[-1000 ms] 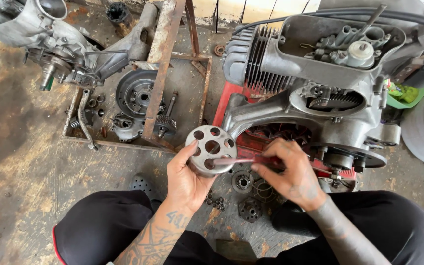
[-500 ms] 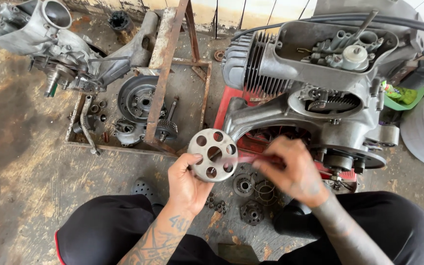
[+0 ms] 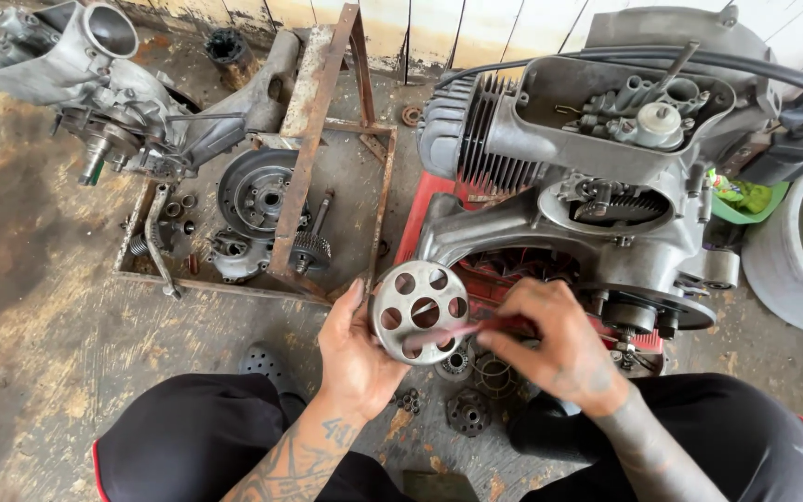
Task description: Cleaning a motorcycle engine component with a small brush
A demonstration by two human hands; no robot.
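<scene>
The left hand (image 3: 357, 358) grips a round metal drum (image 3: 419, 311) with a ring of holes, thumb and fingers clamped on its rim, holding it up just in front of the big grey engine block (image 3: 587, 177). The right hand (image 3: 555, 349) pinches a thin red tool (image 3: 476, 327) whose tip lies across the drum's face. The drum looks stiff, fairly heavy for its size and probably oily, so the rim or the holes seem the surest places to take hold of it. Below the drum, small gears and a spring (image 3: 476, 390) lie on the concrete floor (image 3: 67, 307). Left of the engine block, a rusty shallow metal tray (image 3: 364, 232) holds a round clutch-like plate (image 3: 262, 195), a geared shaft and loose small parts.
</scene>
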